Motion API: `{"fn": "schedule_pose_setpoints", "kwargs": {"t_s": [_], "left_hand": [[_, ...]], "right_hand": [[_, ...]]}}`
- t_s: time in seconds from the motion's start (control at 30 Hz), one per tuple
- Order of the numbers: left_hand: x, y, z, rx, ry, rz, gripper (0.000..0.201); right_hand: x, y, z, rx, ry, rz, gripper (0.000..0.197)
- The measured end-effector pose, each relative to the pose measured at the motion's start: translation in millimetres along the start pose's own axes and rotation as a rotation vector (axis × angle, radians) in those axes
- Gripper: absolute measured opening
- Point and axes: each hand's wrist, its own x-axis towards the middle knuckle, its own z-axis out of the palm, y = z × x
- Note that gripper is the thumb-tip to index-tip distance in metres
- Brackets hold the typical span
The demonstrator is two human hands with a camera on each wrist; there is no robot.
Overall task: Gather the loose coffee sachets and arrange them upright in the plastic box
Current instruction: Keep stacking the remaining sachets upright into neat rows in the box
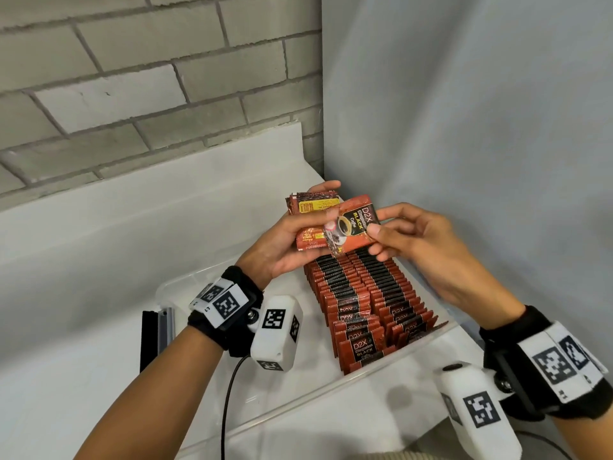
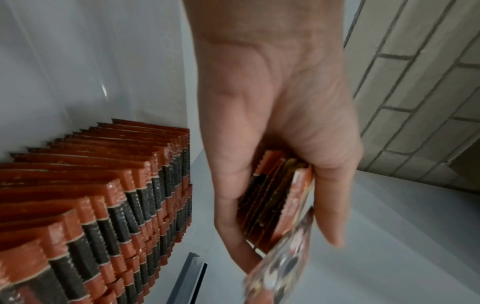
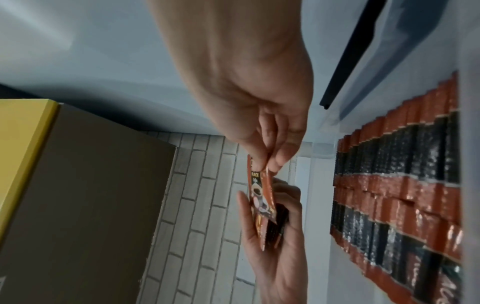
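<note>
I am looking down at my two hands, raised just above a clear plastic box (image 1: 428,333) on a white counter. My left hand (image 1: 282,247) is curled around a small stack of sachets (image 1: 311,207), thumb across the front and fingers behind, so the stack sits on edge in my palm. My right hand (image 1: 428,247) pinches a single sachet (image 1: 353,227) by one short end between thumb and fingertips; its far end lies against the front of the stack, under my left thumb. That sachet is red and black with a coffee cup printed on it.

Below my hands, two long rows of sachets (image 1: 368,303) already stand upright side by side in the box, filling its right part. The left part of the box floor is bare. I cannot see any more loose sachets on the counter.

These sachets look thin, light and glossy, so I judge they will bend easily and may slip against each other. The crimped, toothed end seals look like the stiffest place to pinch. A stack is best held across its flat faces, squeezed firmly enough that none fan out.

A grey brick wall (image 1: 132,78) rises behind the counter.
</note>
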Motion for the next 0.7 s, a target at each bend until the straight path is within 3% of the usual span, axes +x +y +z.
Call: {"fn": "schedule_pose_setpoints", "kwargs": {"t_s": [0.1, 0.27, 0.4, 0.57, 0.7], "left_hand": [[1, 2, -3, -0.049, 0.039, 0.006, 0.063], [2, 3, -6, -0.066, 0.054, 0.004, 0.064], [2, 1, -6, -0.057, 0.053, -0.015, 0.060], [0, 2, -6, -0.067, 0.119, -0.025, 0.038], [-1, 3, -4, -0.077, 0.133, -0.032, 0.041]], "right_hand": [[-8, -2, -13, -0.166, -0.024, -0.016, 0.013], [-32, -11, -24, -0.558, -0.545, -0.042, 0.007], [-37, -2, -22, -0.807, -0.747, -0.086, 0.009], [-34, 11, -17, -1.022, -0.805, -0.168, 0.015], [-31, 13, -11, -1.021, -0.778, -0.101, 0.011]]}}
